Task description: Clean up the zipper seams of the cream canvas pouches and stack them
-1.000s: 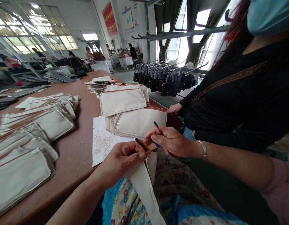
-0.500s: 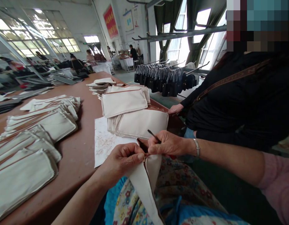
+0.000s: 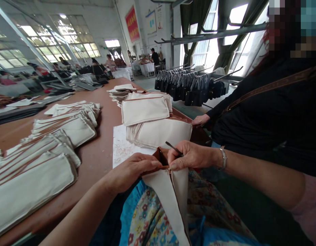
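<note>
A cream fabric pouch [image 3: 164,194] with brown edging and a brown lining hangs over my lap, its top end held up and gaping. My left hand [image 3: 133,169] is closed on the left side of that top edge, thumb hidden beneath fairly straight fingers. At the right side, my right hand [image 3: 190,155] pinches the edge between thumb and forefinger. A slim dark tool [image 3: 174,148] also sits in the right hand, its tip pointing up and left; its exact kind is unclear. Just beyond my hands, a stack of similar cream pouches [image 3: 160,133] lies on the table.
Overlapping cream pouches [image 3: 37,177] spread along the left of the brown table [image 3: 104,150]. White paper [image 3: 119,143] with brown scraps lies under the near stack. A person in black [image 3: 265,112] stands close at right, one hand at the table edge. Dark bags [image 3: 191,90] hang on a rack behind.
My left fingers have straightened along the pouch's edge, and its top now gapes wider. The view has turned a little to the left. The right hand still holds the tool.
</note>
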`<state>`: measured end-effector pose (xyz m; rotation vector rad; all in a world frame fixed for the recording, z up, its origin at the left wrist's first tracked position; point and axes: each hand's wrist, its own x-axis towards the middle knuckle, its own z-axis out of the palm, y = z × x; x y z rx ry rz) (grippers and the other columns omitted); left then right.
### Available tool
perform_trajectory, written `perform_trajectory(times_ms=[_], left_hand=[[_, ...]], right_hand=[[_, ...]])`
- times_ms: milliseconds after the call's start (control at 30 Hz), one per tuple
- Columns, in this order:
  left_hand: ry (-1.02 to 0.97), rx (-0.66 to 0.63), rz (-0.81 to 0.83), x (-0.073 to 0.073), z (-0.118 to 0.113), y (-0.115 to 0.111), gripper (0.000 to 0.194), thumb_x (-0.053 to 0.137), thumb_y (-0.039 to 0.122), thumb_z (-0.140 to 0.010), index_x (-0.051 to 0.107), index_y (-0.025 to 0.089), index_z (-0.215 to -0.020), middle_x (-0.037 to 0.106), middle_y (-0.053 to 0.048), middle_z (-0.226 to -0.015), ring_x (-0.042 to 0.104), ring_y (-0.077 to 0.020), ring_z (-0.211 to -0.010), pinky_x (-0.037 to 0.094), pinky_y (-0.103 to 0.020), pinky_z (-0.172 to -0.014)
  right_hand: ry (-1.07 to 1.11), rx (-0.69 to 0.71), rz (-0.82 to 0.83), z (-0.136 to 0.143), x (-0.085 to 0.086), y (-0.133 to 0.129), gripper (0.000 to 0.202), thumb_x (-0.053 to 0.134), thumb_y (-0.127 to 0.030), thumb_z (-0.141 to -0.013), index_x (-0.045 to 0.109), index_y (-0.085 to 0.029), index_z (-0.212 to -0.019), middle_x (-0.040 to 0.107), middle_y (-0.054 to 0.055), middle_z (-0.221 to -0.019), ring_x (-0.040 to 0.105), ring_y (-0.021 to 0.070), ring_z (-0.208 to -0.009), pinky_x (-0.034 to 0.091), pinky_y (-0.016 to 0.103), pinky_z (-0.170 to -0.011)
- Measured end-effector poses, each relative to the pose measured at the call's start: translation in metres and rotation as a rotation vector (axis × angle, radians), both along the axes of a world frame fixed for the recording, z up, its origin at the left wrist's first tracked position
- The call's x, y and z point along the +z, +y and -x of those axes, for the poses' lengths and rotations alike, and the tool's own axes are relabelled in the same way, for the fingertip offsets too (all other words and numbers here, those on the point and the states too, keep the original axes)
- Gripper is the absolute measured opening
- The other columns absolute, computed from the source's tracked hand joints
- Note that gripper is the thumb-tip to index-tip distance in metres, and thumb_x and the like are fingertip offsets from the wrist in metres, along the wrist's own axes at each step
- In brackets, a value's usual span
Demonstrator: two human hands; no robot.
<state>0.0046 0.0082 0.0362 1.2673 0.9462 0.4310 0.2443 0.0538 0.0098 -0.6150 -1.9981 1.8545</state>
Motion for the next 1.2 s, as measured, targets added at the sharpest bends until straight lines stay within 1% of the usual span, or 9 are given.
perform_trajectory(times_ms=[200, 367, 533, 633, 767, 833, 900, 1033, 1200], left_hand=[[-0.075, 0.124, 0.04, -0.011, -0.011, 0.0, 0.029, 0.073, 0.037, -0.078, 0.065, 0.011, -0.066, 0.056, 0.0, -0.059, 0.041, -0.0081, -0.051, 0.029, -0.021, -0.049], [-0.13, 0.153, 0.028, -0.015, -0.017, -0.006, 0.028, 0.074, 0.033, -0.076, 0.058, 0.013, -0.064, 0.048, 0.003, -0.057, 0.036, -0.007, -0.05, 0.025, -0.02, -0.048], [-0.21, 0.24, 0.094, -0.016, -0.018, -0.014, 0.022, 0.068, 0.032, -0.081, 0.067, 0.011, -0.075, 0.058, -0.002, -0.064, 0.046, -0.0091, -0.055, 0.033, -0.02, -0.052], [-0.236, 0.232, 0.135, -0.013, -0.016, -0.015, 0.017, 0.068, 0.023, -0.075, 0.072, 0.009, -0.084, 0.066, -0.006, -0.074, 0.054, -0.0114, -0.062, 0.039, -0.02, -0.057], [-0.175, 0.146, 0.124, -0.009, -0.013, -0.014, 0.016, 0.074, 0.017, -0.07, 0.073, 0.011, -0.085, 0.069, -0.005, -0.077, 0.057, -0.0114, -0.064, 0.041, -0.02, -0.06], [-0.16, 0.136, 0.112, -0.008, -0.013, -0.013, 0.015, 0.075, 0.019, -0.071, 0.074, 0.011, -0.085, 0.07, -0.004, -0.076, 0.057, -0.0115, -0.063, 0.042, -0.02, -0.059], [-0.159, 0.145, 0.106, -0.007, -0.013, -0.012, 0.017, 0.075, 0.019, -0.07, 0.075, 0.012, -0.085, 0.07, -0.004, -0.075, 0.057, -0.0118, -0.063, 0.042, -0.02, -0.06], [-0.107, 0.181, 0.103, -0.001, -0.014, -0.011, 0.018, 0.071, 0.023, -0.074, 0.076, 0.011, -0.087, 0.072, -0.007, -0.077, 0.059, -0.0146, -0.065, 0.042, -0.021, -0.06], [-0.088, 0.228, 0.095, 0.003, -0.022, -0.01, 0.026, 0.07, 0.035, -0.082, 0.077, 0.011, -0.086, 0.074, -0.01, -0.08, 0.06, -0.0156, -0.068, 0.043, -0.021, -0.06]], right_hand=[[-0.002, -0.024, 0.021, 0.0, -0.002, 0.0, 0.038, 0.075, -0.045, -0.077, 0.065, -0.009, -0.078, 0.052, -0.003, -0.065, 0.039, 0.0066, -0.057, 0.027, 0.02, -0.05], [0.013, -0.02, 0.03, -0.002, -0.004, 0.002, 0.038, 0.075, -0.045, -0.078, 0.064, -0.008, -0.078, 0.051, -0.003, -0.065, 0.037, 0.0062, -0.056, 0.025, 0.02, -0.049], [-0.02, -0.016, -0.001, -0.003, -0.007, 0.009, 0.04, 0.074, -0.047, -0.078, 0.065, -0.008, -0.079, 0.051, -0.003, -0.065, 0.037, 0.0066, -0.058, 0.026, 0.02, -0.05], [-0.047, -0.048, -0.07, -0.004, -0.006, 0.012, 0.042, 0.071, -0.049, -0.081, 0.065, -0.008, -0.085, 0.054, -0.002, -0.07, 0.041, 0.0074, -0.061, 0.03, 0.019, -0.053], [-0.053, -0.284, -0.281, -0.014, 0.008, 0.005, 0.051, 0.047, -0.054, -0.096, 0.066, -0.009, -0.109, 0.06, 0.006, -0.088, 0.051, 0.0107, -0.071, 0.038, 0.019, -0.053], [-0.057, -0.406, -0.321, -0.02, 0.021, -0.005, 0.057, 0.035, -0.056, -0.099, 0.067, -0.009, -0.11, 0.06, 0.007, -0.086, 0.054, 0.0107, -0.068, 0.04, 0.018, -0.049], [-0.117, -0.342, -0.182, -0.024, 0.034, -0.017, 0.059, 0.034, -0.056, -0.099, 0.069, -0.009, -0.103, 0.058, 0.004, -0.071, 0.052, 0.0092, -0.054, 0.041, 0.018, -0.043], [-0.31, -0.048, 0.309, -0.02, 0.044, -0.038, 0.052, 0.038, -0.054, -0.097, 0.067, -0.012, -0.088, 0.054, -0.001, -0.054, 0.047, 0.0083, -0.036, 0.043, 0.019, -0.035], [-0.407, -0.015, 0.448, -0.01, 0.029, -0.041, 0.042, 0.037, -0.043, -0.097, 0.06, -0.015, -0.076, 0.052, -0.002, -0.051, 0.046, 0.0079, -0.033, 0.042, 0.018, -0.031]])
